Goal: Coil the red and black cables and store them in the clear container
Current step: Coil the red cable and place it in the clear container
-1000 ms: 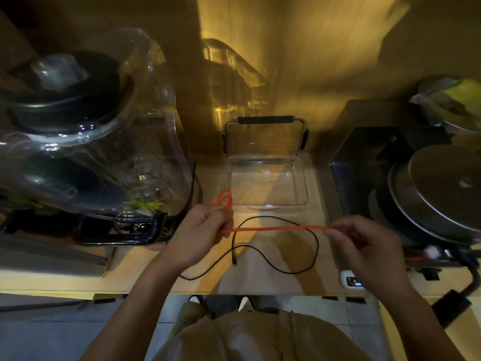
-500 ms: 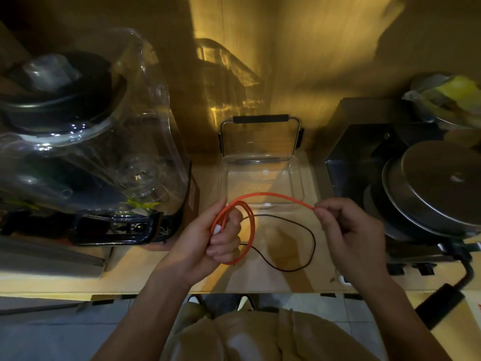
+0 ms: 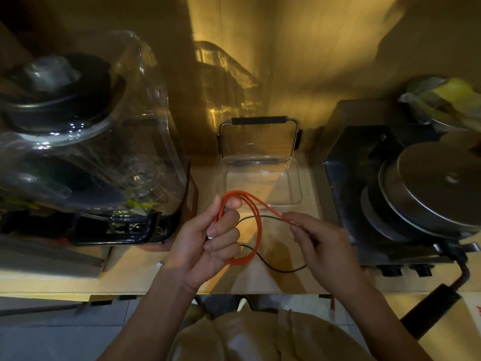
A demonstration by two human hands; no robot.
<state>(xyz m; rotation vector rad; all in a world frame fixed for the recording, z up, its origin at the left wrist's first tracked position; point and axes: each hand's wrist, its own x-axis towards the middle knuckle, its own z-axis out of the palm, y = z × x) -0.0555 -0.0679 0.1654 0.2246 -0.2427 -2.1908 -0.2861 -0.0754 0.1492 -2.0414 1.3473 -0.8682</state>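
No readable writing. My left hand (image 3: 205, 246) grips red cable (image 3: 256, 225) coil, fuller than before; right hand (image 3: 320, 243) pinches strand, now closer.

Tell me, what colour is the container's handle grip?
Black, on the clear container; the head view shows it.

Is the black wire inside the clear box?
No, the black wire lies on the counter in front of the empty clear box.
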